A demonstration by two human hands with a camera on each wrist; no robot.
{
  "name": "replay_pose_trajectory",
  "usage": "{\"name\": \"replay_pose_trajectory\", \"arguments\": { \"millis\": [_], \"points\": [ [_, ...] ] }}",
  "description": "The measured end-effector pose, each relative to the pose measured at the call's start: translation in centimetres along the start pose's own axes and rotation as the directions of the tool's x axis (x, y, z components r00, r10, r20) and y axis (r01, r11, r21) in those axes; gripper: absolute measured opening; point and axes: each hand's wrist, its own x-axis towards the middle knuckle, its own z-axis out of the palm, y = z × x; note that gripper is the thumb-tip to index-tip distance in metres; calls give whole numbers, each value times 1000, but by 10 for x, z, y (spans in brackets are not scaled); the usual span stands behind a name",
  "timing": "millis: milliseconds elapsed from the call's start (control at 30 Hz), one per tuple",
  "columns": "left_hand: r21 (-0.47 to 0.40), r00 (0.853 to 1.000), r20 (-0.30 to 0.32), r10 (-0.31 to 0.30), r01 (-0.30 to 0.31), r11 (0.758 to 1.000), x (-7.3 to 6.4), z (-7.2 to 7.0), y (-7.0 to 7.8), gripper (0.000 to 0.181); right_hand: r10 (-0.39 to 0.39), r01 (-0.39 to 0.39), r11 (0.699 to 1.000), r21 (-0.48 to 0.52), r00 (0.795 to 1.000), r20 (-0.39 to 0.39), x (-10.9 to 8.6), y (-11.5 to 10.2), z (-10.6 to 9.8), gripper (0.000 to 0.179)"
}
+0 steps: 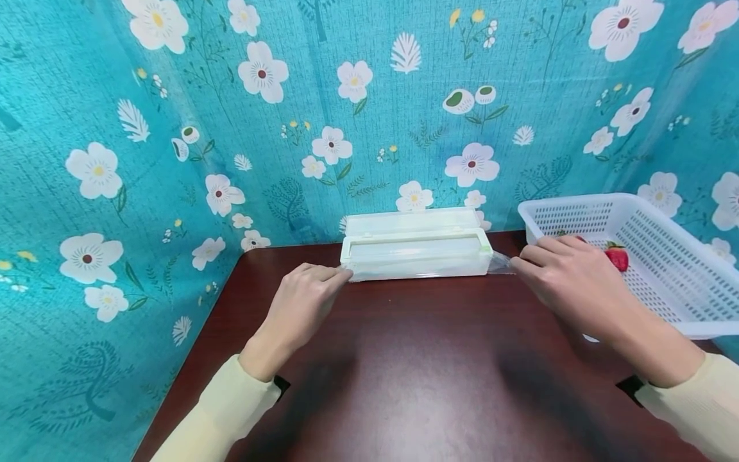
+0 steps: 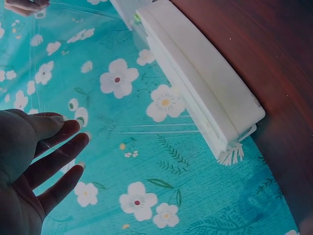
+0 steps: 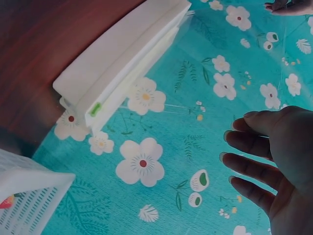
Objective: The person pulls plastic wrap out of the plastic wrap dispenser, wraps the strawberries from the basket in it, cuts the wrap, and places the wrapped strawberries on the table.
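A white cling film dispenser (image 1: pixel 416 266) stands at the table's back edge, its clear lid (image 1: pixel 412 221) raised. Transparent cling film (image 1: pixel 501 262) stretches across its front between the two hands. My left hand (image 1: pixel 303 295) pinches one corner of the film between thumb and index finger, beside the box's left end. At the right end, my right hand (image 1: pixel 568 279) pinches the opposite corner the same way. Both wrist views show the other fingers loosely spread, and faint creases in the film (image 2: pixel 161 129) running towards the dispenser (image 2: pixel 200 68).
A white perforated plastic basket (image 1: pixel 681 247) sits at the right, partly behind the right hand. In it lies a red strawberry (image 1: pixel 618 258), with another partly hidden. A teal flowered cloth (image 1: pixel 358 179) hangs behind the dark brown table (image 1: pixel 416 359).
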Motion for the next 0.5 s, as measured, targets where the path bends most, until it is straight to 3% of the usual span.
{"name": "replay_pose_trajectory", "arguments": {
  "millis": [267,500],
  "points": [
    [-13,999,1,44,-44,999,-14,-14,12,50,-24,24,999,26,1000,9,-15,-14,-14,68],
    [-13,997,-21,77,-77,997,-23,-23,21,48,-50,50,999,19,998,29,-28,-25,-23,65]
  ]
}}
